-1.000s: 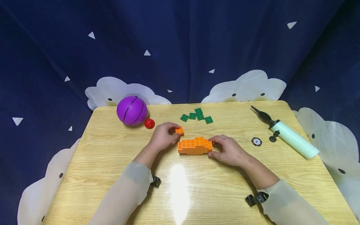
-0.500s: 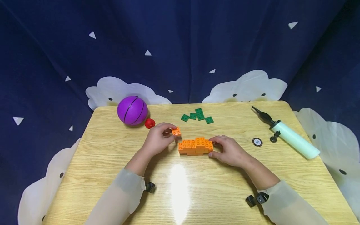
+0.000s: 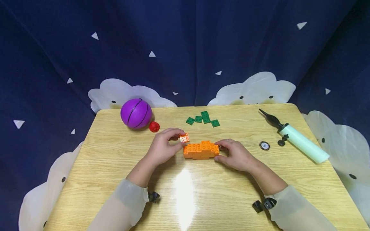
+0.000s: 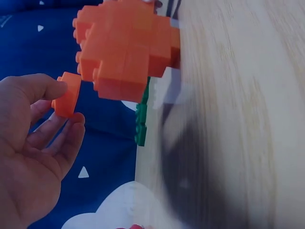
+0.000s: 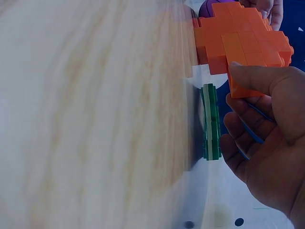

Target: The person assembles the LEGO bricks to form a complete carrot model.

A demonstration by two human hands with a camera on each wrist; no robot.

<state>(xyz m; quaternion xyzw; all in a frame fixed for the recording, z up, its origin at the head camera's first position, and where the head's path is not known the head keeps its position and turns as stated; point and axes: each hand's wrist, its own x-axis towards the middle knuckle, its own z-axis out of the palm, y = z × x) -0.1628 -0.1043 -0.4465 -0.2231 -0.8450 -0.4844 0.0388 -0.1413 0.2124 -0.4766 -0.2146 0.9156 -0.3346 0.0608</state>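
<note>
Between thumb and fingers, my left hand (image 3: 163,146) pinches a small orange toy brick (image 4: 68,94) with studs on it. In the head view that brick appears just beyond the left end of a stepped structure of orange bricks (image 3: 198,151); the left wrist view shows a small gap between the two. My right hand (image 3: 235,154) grips the right end of the structure, thumb on the near side and fingers behind, as the right wrist view (image 5: 267,138) shows. The structure's middle part stands taller than its ends.
Several flat green bricks (image 3: 206,119) lie behind the structure. At back left are a purple ball (image 3: 136,113) and a small red hat-like piece (image 3: 154,126). On the right lie a round black-and-white chip (image 3: 264,146), a small black piece (image 3: 281,142) and a pale green hand pump (image 3: 303,143).
My left hand first drew the small orange brick leftward and up, then brought it back right toward the structure's left end. The right hand has kept its hold in place.
</note>
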